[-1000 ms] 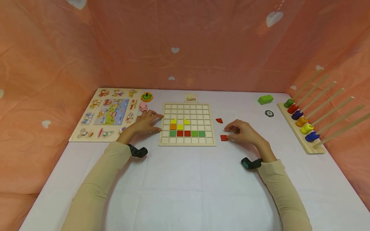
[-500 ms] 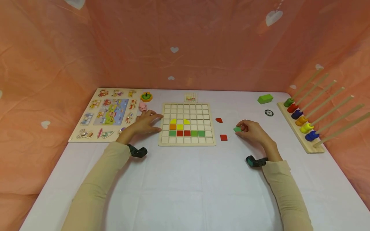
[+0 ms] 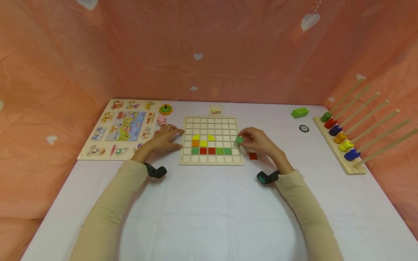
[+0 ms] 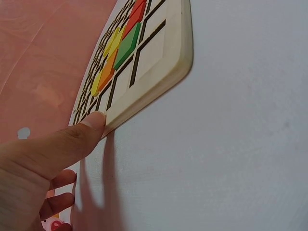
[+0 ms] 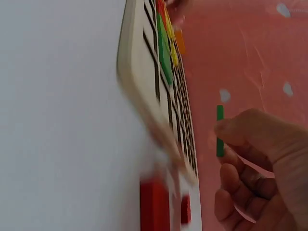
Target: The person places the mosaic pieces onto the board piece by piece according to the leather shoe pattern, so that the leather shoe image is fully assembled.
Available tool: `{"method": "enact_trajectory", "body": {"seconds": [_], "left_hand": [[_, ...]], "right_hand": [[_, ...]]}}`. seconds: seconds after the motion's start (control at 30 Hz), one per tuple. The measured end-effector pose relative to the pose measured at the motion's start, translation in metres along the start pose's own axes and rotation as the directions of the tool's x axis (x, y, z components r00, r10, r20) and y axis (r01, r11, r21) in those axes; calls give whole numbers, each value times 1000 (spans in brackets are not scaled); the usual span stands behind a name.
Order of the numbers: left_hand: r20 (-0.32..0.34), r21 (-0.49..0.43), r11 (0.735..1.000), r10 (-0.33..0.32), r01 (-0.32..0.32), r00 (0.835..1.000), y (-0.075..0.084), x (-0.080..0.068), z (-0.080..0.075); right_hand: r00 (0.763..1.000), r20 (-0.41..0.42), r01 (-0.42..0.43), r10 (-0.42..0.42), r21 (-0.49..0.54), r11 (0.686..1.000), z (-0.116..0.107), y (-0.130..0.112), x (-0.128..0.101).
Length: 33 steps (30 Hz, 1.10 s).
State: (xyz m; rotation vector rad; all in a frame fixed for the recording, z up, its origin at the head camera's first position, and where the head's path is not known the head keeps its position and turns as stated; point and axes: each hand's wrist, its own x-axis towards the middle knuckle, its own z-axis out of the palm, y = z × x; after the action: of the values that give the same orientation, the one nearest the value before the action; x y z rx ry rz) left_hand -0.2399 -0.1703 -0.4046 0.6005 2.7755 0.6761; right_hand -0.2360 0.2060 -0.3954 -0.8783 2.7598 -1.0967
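Observation:
A wooden grid board (image 3: 211,159) lies mid-table with yellow, orange, red and green tiles seated in some of its squares. My right hand (image 3: 259,140) pinches a green square tile (image 3: 239,139) between thumb and fingers, held above the board's right edge; the right wrist view shows this green tile (image 5: 220,131) edge-on. My left hand (image 3: 164,139) touches the board's left edge with straight, spread fingers, the thumb (image 4: 89,127) on the rim in the left wrist view. A red square tile (image 3: 253,156) lies on the table below my right hand. The red quarter-round tile is mostly hidden behind that hand.
A small pattern card (image 3: 216,110) stands behind the board. On the left lie a picture puzzle (image 3: 88,155), a pink pig piece (image 3: 162,120) and a green-orange toy (image 3: 166,109). A green block (image 3: 299,112), a round token (image 3: 304,128) and a pegged bead rack (image 3: 356,169) are right.
My right hand first drew back rightward from beside the red square with the green tile, then came left to the board's edge with it. The left hand stays at the board.

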Motion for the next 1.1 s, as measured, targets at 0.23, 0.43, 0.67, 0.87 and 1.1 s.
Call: {"method": "enact_trajectory", "body": {"seconds": [0.23,0.43,0.67,0.87,1.1], "left_hand": [[-6,14,1000,13,-13,1000,0,0,0],[7,4,1000,0,0,1000,0,1,0],[16,3,1000,-6,6,1000,1,0,-1],[15,7,1000,2,-3,1000,0,1,1],[12,4,1000,-2,2,1000,-2,1,1]], "right_hand": [[987,65,142,-146,52,988,34,-23,32],[976,116,182,-183,18,983,53,-29,46],[976,138,169,-168,-1,986,58,-30,48],[975,125,183,-182,5,983,59,-29,49],[977,105,188,-184,-24,982,61,-29,50]]}}
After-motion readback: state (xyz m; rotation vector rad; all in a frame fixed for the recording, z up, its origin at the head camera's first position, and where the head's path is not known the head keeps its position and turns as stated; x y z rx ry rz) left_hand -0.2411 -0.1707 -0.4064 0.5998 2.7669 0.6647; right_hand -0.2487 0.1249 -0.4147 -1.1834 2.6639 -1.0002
